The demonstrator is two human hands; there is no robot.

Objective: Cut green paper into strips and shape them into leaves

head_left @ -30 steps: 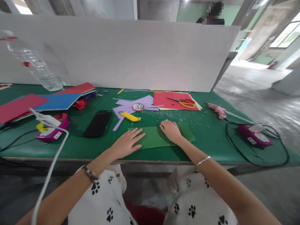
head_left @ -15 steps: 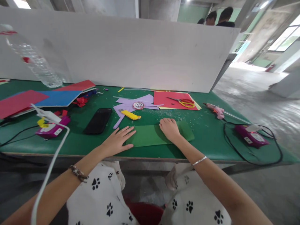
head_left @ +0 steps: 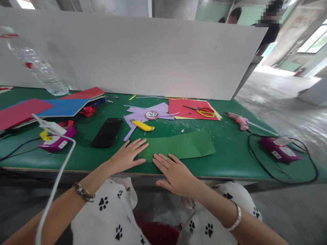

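A long strip of green paper (head_left: pixel 189 144) lies on the green table (head_left: pixel 224 163) in front of me. My left hand (head_left: pixel 127 153), fingers spread, rests at the paper's left end. My right hand (head_left: pixel 175 173) is open too, with its fingertips on the near edge of the paper and the thumb stretched out. Beyond the paper are a yellow craft knife (head_left: pixel 143 126) and purple paper strips (head_left: pixel 160 110) with a round patterned roll or disc (head_left: pixel 151 115) on them. A black phone (head_left: pixel 107 132) lies beyond my left hand.
Scissors (head_left: pixel 201 110) lie on red paper (head_left: pixel 178 109). A pink glue gun (head_left: pixel 238 120) and a purple power strip (head_left: pixel 281 148) with a looping cord are at right. Another purple power strip (head_left: pixel 60 139), coloured boards (head_left: pixel 63 107) and a plastic bottle (head_left: pixel 38 64) stand left. A white panel (head_left: pixel 143 58) closes the back.
My right hand has moved left and nearer along the green paper, from a curled pose to a flat one. My left hand has stayed put. A person behind the panel has moved right.
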